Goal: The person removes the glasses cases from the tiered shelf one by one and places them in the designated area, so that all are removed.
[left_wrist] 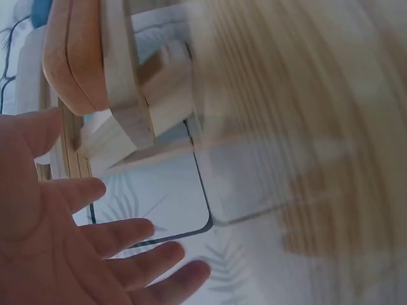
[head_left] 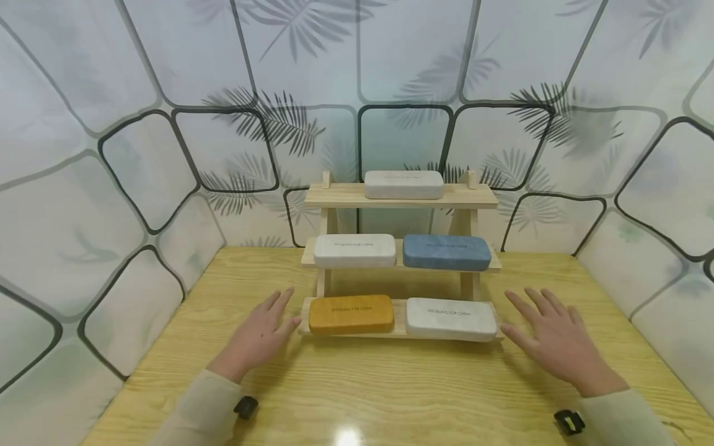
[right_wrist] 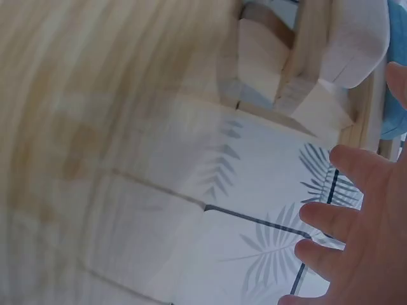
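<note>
Both hands, left hand (head_left: 258,337) and right hand (head_left: 558,339), lie spread flat beside the stepped wooden rack (head_left: 399,196) of rounded, grainy cases.

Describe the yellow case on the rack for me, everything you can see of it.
The yellow case is a mustard, rounded-corner oblong with a matte, slightly grainy look and a faint line of small print across its front. It is closed and lies flat, lengthwise, on the left half of the wooden rack's lowest shelf, beside a white case, with a narrow gap between them. The left hand lies open just left of it, not gripping it; contact cannot be told.
</note>
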A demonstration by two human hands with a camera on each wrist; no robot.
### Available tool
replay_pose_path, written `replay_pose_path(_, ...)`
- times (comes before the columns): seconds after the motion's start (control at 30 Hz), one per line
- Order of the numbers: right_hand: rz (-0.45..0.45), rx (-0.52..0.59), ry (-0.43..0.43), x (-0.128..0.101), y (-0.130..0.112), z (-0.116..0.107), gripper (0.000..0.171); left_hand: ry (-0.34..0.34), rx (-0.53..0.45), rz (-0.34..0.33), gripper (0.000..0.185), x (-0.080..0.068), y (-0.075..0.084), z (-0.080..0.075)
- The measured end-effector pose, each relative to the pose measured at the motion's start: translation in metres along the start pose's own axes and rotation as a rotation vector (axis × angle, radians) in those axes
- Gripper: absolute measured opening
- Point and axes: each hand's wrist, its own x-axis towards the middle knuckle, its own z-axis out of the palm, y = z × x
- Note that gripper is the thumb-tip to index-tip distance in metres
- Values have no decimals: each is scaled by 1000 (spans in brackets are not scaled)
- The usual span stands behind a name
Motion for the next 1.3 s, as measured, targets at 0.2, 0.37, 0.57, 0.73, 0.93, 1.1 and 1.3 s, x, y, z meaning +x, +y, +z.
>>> replay_pose_path(0.2,-46,68,19,2,-10,-2,70,-78,-294,-91,66,6,3,5)
replay_pose_path(0.37,-72,142,21,4,-18,-3,69,-118,-587,-206,63,10,7,12)
replay_pose_path(0.57,-99,196,16,7,-31,-3,68,-107,-862,-279,62,16,9,24)
replay_pose_path(0.73,-134,226,21,9,-45,-3,66,-71,-945,-303,61,17,6,33)
replay_pose_path(0.93,-160,262,10,13,-53,3,68,-26,-1021,-292,62,19,4,40)
replay_pose_path(1.1,-153,269,-10,16,-59,10,76,-4,-1096,-273,62,18,4,45)
replay_pose_path(1.3,-126,228,-9,22,-65,16,87,0,-1141,-273,61,20,1,49)
